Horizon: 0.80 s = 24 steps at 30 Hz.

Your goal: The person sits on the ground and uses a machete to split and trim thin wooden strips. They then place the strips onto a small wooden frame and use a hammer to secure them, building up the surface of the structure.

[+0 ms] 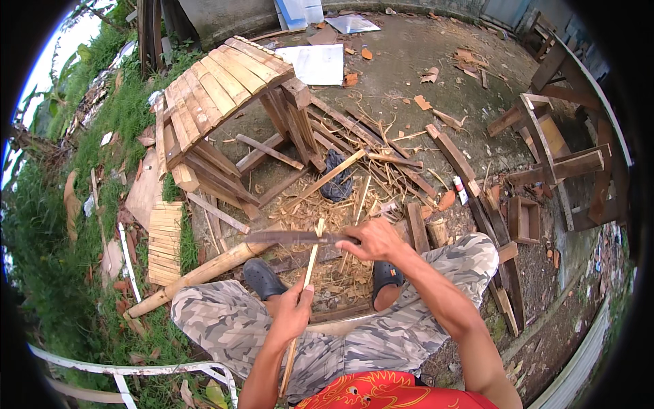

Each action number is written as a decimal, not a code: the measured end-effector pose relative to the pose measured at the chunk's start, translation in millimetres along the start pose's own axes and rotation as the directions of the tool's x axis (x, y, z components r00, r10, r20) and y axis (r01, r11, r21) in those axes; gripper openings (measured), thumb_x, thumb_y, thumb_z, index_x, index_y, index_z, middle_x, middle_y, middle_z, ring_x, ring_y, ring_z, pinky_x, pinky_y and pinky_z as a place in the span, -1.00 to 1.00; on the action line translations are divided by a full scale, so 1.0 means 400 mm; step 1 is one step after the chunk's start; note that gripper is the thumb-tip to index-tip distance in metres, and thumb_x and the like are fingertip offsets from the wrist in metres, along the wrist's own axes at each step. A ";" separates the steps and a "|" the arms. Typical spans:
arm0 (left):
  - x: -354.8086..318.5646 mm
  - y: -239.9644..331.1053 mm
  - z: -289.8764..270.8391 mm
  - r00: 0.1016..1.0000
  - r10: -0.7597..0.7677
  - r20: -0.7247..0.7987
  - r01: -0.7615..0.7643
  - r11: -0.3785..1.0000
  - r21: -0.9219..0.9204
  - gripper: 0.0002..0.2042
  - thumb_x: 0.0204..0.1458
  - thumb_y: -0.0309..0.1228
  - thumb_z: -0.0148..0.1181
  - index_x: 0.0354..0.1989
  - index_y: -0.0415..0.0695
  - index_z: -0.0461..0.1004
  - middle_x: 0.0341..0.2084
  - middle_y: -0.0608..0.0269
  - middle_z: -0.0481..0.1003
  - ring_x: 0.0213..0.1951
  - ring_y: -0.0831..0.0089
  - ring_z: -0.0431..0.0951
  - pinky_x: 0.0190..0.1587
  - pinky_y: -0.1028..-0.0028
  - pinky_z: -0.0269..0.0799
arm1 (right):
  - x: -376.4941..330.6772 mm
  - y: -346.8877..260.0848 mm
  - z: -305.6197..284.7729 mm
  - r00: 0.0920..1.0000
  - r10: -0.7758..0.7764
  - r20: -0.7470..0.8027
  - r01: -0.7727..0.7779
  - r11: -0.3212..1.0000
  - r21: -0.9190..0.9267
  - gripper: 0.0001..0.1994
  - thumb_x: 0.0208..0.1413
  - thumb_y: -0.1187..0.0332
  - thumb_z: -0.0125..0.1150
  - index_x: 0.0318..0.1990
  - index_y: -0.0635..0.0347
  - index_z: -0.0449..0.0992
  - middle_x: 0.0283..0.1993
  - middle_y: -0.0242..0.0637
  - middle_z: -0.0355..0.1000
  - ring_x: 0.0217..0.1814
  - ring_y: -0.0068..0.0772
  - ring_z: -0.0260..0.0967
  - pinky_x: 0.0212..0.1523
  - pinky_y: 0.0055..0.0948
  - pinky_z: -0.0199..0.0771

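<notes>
Grass [61,225] and leaf litter filled the left edge of the view, with a stack of short pale slats [165,242] lying beside it. A thick bamboo pole [197,275] ran from that stack toward your left foot, which sat in a dark clog [263,278]. Behind these stood a small wooden frame with a slatted roof [218,85], tilted on the ground. Your left hand [291,315] was closed around a thin bamboo strip [310,266], held nearly upright above your knees. Across the upper part of that strip lay the long dark blade of a knife [289,237], level and touching it. Your right hand [376,240] was clenched on the knife's handle, just right of the strip. Shavings and split sticks [340,204] covered the ground beyond your feet, around a dark crumpled cloth [337,176]. Further right lay loose planks [453,157], a small wooden box [524,219] and an unfinished wooden frame [552,146] on the concrete.
</notes>
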<state>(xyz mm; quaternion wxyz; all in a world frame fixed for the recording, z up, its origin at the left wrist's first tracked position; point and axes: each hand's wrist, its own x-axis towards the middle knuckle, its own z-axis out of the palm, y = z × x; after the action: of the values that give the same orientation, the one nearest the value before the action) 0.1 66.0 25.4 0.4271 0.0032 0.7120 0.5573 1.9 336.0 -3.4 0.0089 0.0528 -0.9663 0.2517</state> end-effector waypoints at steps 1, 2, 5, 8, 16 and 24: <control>0.004 -0.002 0.002 1.000 0.020 -0.011 -0.020 0.999 0.029 -0.55 0.38 -0.35 -0.05 0.41 -0.11 0.23 -0.61 0.57 0.21 -0.61 0.72 0.18 -0.58 0.58 0.13 | -0.007 -0.009 0.003 0.994 -0.085 0.069 0.082 0.996 0.043 -0.41 0.18 -0.30 0.05 -0.42 0.08 0.63 -0.70 -0.10 0.41 -0.64 -0.02 0.42 -0.59 -0.11 0.35; 0.005 -0.004 0.005 0.999 0.028 -0.017 -0.027 0.999 0.033 -0.56 0.38 -0.35 -0.05 0.41 -0.11 0.24 -0.61 0.58 0.20 -0.61 0.73 0.18 -0.58 0.60 0.13 | -0.012 -0.015 0.004 0.969 -0.176 0.171 0.159 0.981 0.111 -0.41 0.18 -0.30 0.05 -0.41 0.08 0.63 -0.71 -0.10 0.41 -0.64 -0.03 0.43 -0.59 -0.11 0.35; -0.046 -0.001 0.002 0.999 0.009 -0.039 -0.012 0.996 -0.087 -0.58 0.39 -0.36 -0.06 0.39 -0.11 0.26 -0.62 0.60 0.16 -0.61 0.76 0.14 -0.58 0.63 0.10 | 0.015 0.048 -0.034 0.971 0.219 0.101 -0.222 0.975 0.024 -0.43 0.23 -0.25 0.03 -0.28 0.08 0.68 -0.67 -0.08 0.43 -0.56 0.02 0.47 -0.50 -0.09 0.41; -0.080 0.023 -0.023 0.998 -0.023 -0.055 0.016 0.992 -0.122 -0.53 0.39 -0.28 -0.03 0.44 -0.05 0.20 -0.55 0.55 0.20 -0.63 0.78 0.11 -0.63 0.68 -0.01 | 0.014 0.075 -0.034 0.937 0.349 -0.026 -0.345 0.934 0.096 -0.45 0.26 -0.23 0.02 -0.18 0.08 0.69 -0.64 -0.06 0.46 -0.51 0.05 0.50 -0.40 -0.08 0.46; 0.003 0.049 -0.063 0.936 0.105 0.335 0.208 0.603 -0.770 -0.48 0.39 -0.18 -0.12 0.46 -0.07 0.06 -0.48 0.39 0.23 -0.65 0.66 0.13 -0.75 0.68 0.07 | 0.004 -0.013 -0.041 0.818 0.572 -0.066 -0.438 0.692 0.574 -0.36 0.25 -0.22 0.08 -0.16 0.32 0.65 -0.60 -0.18 0.46 -0.51 -0.18 0.48 -0.32 -0.12 0.46; 0.053 0.097 0.011 0.941 0.107 0.321 0.074 0.861 -0.503 -0.46 0.42 -0.07 -0.28 0.40 -0.18 0.19 -0.25 0.13 0.55 -0.50 0.51 0.47 -0.58 0.61 0.35 | 0.050 -0.074 -0.057 0.801 0.556 0.221 -0.226 -0.060 0.972 -0.68 0.16 0.15 0.40 -0.23 0.22 0.48 -0.66 -0.49 0.25 -0.74 -0.63 0.18 -0.72 -0.57 0.18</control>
<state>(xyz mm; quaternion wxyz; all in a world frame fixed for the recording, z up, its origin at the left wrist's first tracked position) -29.0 94.1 43.5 0.5237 -0.0077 0.4558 0.7196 -15.0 319.3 31.7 0.0171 -0.2698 -0.4976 0.8242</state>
